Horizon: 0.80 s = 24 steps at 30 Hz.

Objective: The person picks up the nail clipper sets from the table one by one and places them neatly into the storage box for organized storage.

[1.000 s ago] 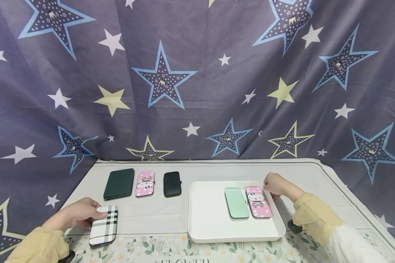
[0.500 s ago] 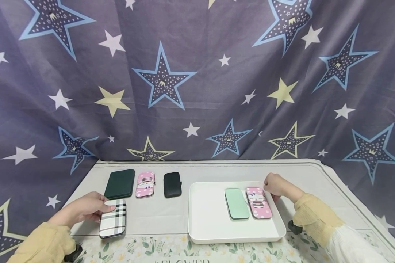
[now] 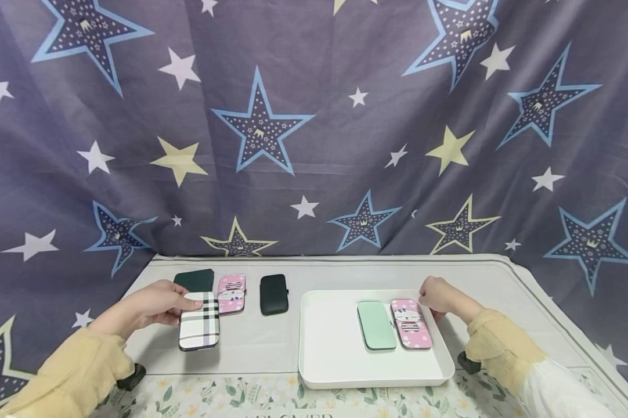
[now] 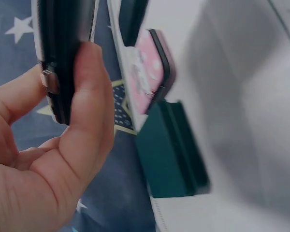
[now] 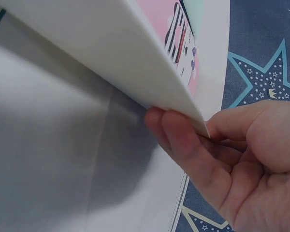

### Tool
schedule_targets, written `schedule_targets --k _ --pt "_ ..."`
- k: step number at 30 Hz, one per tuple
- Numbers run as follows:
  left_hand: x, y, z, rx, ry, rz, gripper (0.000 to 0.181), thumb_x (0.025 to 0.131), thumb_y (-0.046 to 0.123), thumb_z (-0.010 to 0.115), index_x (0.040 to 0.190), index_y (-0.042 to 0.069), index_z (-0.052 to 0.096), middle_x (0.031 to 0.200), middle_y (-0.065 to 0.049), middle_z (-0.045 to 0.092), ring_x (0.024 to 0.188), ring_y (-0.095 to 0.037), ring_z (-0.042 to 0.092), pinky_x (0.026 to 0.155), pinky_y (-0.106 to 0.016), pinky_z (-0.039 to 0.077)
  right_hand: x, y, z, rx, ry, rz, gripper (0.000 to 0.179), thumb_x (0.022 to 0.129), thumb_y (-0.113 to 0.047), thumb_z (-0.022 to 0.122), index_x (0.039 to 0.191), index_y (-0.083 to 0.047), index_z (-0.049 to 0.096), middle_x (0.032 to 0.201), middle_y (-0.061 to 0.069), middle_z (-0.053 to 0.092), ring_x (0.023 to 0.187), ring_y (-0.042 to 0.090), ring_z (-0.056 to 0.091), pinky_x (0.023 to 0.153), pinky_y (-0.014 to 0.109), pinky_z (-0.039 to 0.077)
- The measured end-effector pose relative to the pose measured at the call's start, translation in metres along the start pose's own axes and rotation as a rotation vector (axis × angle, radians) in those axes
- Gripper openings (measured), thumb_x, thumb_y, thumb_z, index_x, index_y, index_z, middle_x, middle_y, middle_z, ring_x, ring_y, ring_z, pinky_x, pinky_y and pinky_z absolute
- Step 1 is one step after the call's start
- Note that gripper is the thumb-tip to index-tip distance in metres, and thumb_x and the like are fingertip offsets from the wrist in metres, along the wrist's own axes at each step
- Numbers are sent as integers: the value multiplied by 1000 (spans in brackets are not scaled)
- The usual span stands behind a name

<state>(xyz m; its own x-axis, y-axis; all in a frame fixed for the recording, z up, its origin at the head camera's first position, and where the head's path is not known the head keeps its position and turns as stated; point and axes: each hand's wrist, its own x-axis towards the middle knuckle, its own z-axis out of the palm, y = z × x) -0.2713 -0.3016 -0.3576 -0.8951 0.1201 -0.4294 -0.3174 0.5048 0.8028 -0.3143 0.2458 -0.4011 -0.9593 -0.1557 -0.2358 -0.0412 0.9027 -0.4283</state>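
My left hand (image 3: 159,305) pinches a plaid flat case (image 3: 199,325), white with black and grey bands, between thumb and fingers above the table. The left wrist view shows this case edge-on, with a small metal clasp (image 4: 50,81) on its dark side. My right hand (image 3: 437,295) grips the right rim of a white tray (image 3: 324,376), thumb inside and fingers outside. In the tray lie a mint green case (image 3: 376,325) and a pink case with a cartoon animal (image 3: 411,325), side by side.
Behind the plaid case are a dark green case (image 3: 195,280), partly covered in the head view, and another pink case (image 3: 231,294). A black case (image 3: 274,294) lies between them and the tray. A star-patterned curtain (image 3: 314,145) hangs at the table's back edge.
My left hand has carried the plaid case right and toward the back; it now overlaps the dark green case in the head view. The right hand and the tray have stayed put.
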Motion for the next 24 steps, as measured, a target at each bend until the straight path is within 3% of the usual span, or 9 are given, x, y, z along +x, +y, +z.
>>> schedule_targets --k 6,12,18,24 --pt "1 25 6 -29 -20 28 26 88 15 66 99 -6 56 79 -5 70 67 -11 64 61 -27 56 -1 0 -1 -3 -4 1 21 89 -1 49 79 3 67 54 9 61 46 16 62 48 27 54" --pt "7 47 20 -48 -31 70 24 88 13 66 99 -6 55 78 -4 70 67 -11 65 60 -26 55 0 -1 -2 -9 -8 1 21 89 -1 49 79 3 67 54 9 61 45 15 62 48 26 54" --pt "15 69 32 -62 -51 111 33 88 14 66 107 -8 53 80 -5 69 69 -12 66 63 -28 57 0 -1 -1 -13 -5 -1 21 89 -1 49 78 2 66 54 8 60 45 15 61 47 26 54" --pt "21 85 50 -73 -68 160 23 86 14 69 82 3 49 67 0 59 57 -8 54 57 -25 53 1 -2 -1 -10 -10 0 20 89 -1 49 79 3 67 55 9 61 46 16 62 48 27 54"
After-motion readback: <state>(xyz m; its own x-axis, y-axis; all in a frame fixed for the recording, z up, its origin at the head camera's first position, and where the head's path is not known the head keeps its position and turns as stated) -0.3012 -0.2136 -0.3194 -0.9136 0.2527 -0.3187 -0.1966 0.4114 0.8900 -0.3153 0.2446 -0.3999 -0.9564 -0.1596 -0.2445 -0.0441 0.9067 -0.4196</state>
